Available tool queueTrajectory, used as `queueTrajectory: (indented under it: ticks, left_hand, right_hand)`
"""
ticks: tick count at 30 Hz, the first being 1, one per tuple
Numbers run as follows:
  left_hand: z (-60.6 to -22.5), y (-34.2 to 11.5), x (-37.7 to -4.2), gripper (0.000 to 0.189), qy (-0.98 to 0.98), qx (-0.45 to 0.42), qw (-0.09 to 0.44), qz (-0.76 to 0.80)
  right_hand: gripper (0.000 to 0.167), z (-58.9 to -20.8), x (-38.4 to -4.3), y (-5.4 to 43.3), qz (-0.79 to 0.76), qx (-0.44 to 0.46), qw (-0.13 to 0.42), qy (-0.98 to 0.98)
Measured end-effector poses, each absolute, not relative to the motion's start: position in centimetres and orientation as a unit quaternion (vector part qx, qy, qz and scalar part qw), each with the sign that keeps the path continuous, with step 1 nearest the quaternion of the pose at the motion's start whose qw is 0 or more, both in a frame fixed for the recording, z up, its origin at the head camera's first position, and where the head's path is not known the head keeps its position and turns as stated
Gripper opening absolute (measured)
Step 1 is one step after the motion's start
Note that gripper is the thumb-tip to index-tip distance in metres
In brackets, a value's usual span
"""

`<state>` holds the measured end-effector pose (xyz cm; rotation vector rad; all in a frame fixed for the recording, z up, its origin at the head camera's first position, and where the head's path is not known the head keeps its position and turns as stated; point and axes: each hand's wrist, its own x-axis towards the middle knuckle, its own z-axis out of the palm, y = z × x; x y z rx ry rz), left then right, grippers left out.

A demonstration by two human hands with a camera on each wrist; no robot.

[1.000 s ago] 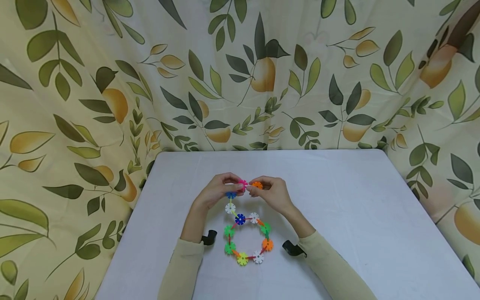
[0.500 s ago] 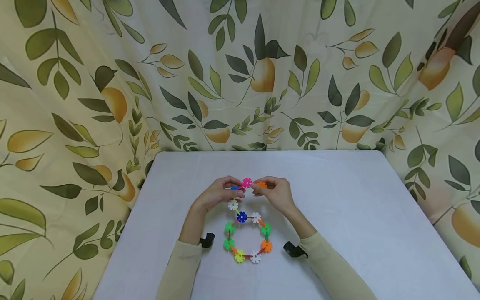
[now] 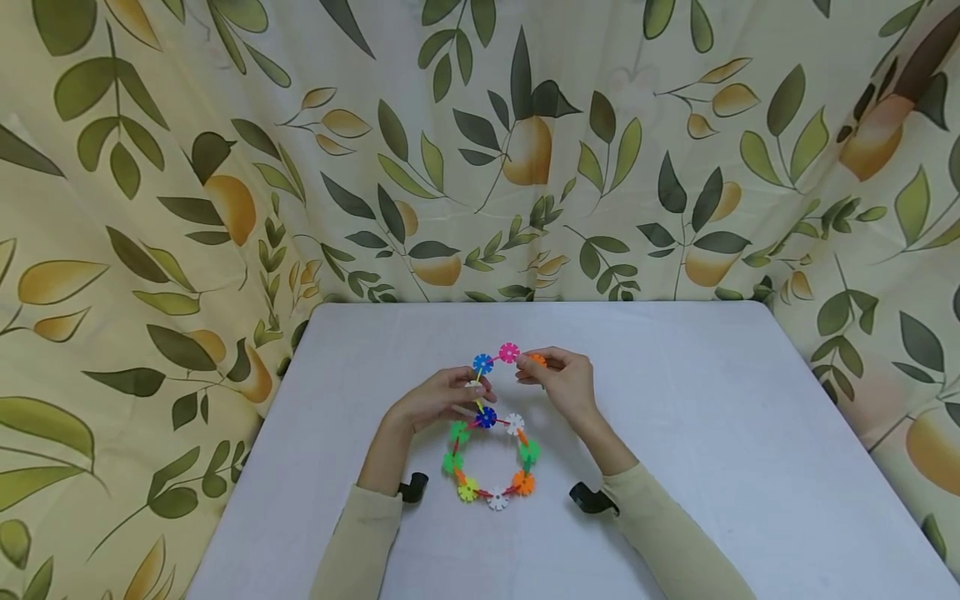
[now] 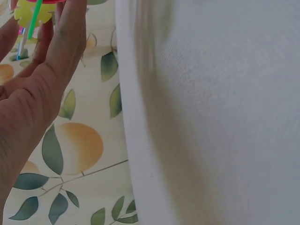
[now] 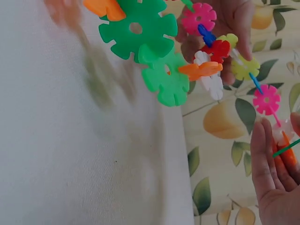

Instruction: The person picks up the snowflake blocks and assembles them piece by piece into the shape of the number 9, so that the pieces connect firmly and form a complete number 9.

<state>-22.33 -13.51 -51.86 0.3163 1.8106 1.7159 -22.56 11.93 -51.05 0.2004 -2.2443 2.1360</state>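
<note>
Slotted snowflake discs in several colours are joined into a ring with a chain rising from its dark blue disc (image 3: 486,417). My left hand (image 3: 435,398) holds the chain at a white disc (image 3: 474,387), partly covered by the thumb. Beyond it come a light blue disc (image 3: 483,363) and a pink disc (image 3: 509,353). An orange disc (image 3: 537,360) is at the chain's right end, where my right hand (image 3: 562,382) pinches it. The ring, with its yellow disc (image 3: 468,489) nearest me, tilts. In the right wrist view, green discs (image 5: 138,30) hang above the table.
A white-covered table (image 3: 660,400) lies under both hands. Leaf-and-fruit patterned curtains (image 3: 465,150) surround its back and sides. A black wrist camera (image 3: 414,487) sits at the left cuff, another black wrist camera (image 3: 592,498) at the right.
My left hand has slid down the chain from near the pink and blue discs to the white one. My right hand has moved right and slightly away with the orange disc; the ring has shifted and tilted.
</note>
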Motion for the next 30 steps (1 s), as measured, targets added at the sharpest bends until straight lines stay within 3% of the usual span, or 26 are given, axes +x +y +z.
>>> queueTrajectory:
  ticks: [9, 15, 22, 30]
  left_hand:
    - [-52.1, -13.5, -22.3, 0.049, 0.713, 0.103, 0.327, 0.612]
    - [-52.4, -13.9, -21.9, 0.040, 0.706, 0.133, 0.354, 0.598]
    - [-53.0, -14.6, -21.3, 0.045, 0.715, 0.142, 0.369, 0.576]
    - [-53.5, -15.1, -20.8, 0.027, 0.704, 0.159, 0.369, 0.586]
  right_hand:
    - [0.032, -51.1, -22.7, 12.7, 0.700, 0.048, 0.032, -0.712]
    - [0.037, -51.0, -22.6, 13.5, 0.697, 0.025, 0.037, -0.716]
    - [0.037, -50.6, -22.6, 14.3, 0.708, 0.010, 0.056, -0.703]
    - [0.039, -50.5, -22.3, 15.3, 0.719, 0.006, 0.057, -0.693]
